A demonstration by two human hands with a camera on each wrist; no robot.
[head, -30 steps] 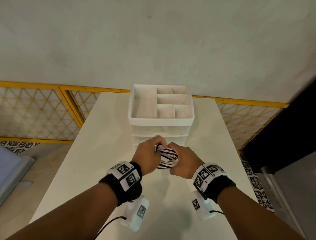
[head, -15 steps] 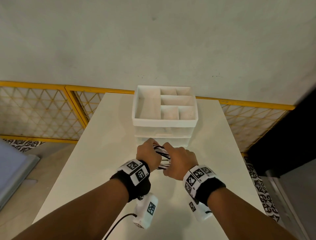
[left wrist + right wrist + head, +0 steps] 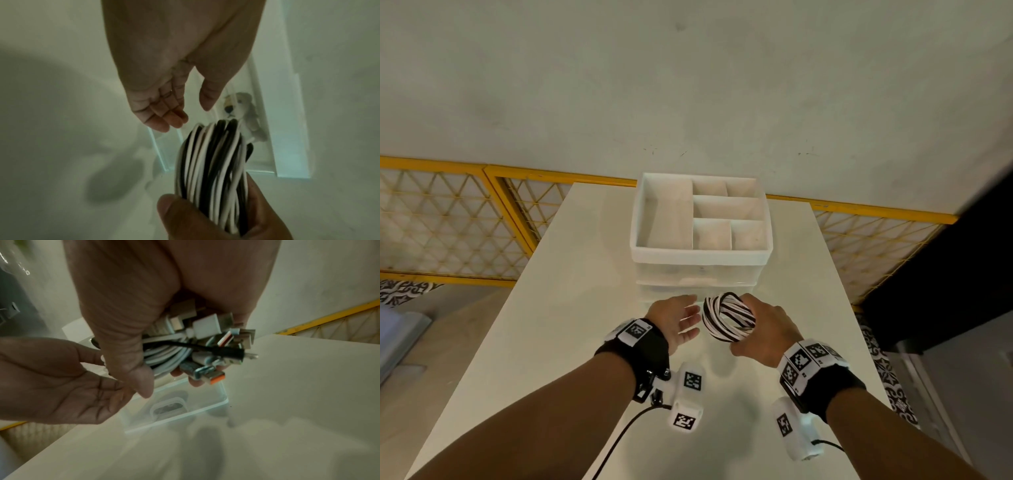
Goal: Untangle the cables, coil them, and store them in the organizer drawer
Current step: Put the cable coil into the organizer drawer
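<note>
A coil of black and white cables (image 3: pixel 727 317) is gripped by my right hand (image 3: pixel 763 329) just in front of the white organizer (image 3: pixel 700 253). In the right wrist view the fingers wrap the coil (image 3: pixel 170 352), and several plug ends (image 3: pixel 207 327) stick out of it. My left hand (image 3: pixel 681 320) is beside the coil on its left, palm toward it, fingers straight, holding nothing. The left wrist view shows the open left hand (image 3: pixel 164 100) above the coil (image 3: pixel 211 162). The organizer's clear drawer front (image 3: pixel 174 407) lies just below the hands.
The organizer stands at the far middle of a white table (image 3: pixel 571 308), its top tray split into several compartments. A small plush dog (image 3: pixel 240 110) shows through a clear drawer. Yellow mesh fencing (image 3: pixel 448 219) runs behind the table, and the table drops off at both sides.
Both hands were holding the coil together. Now my left hand has let go and opened to the left, and the right hand holds the coil alone.
</note>
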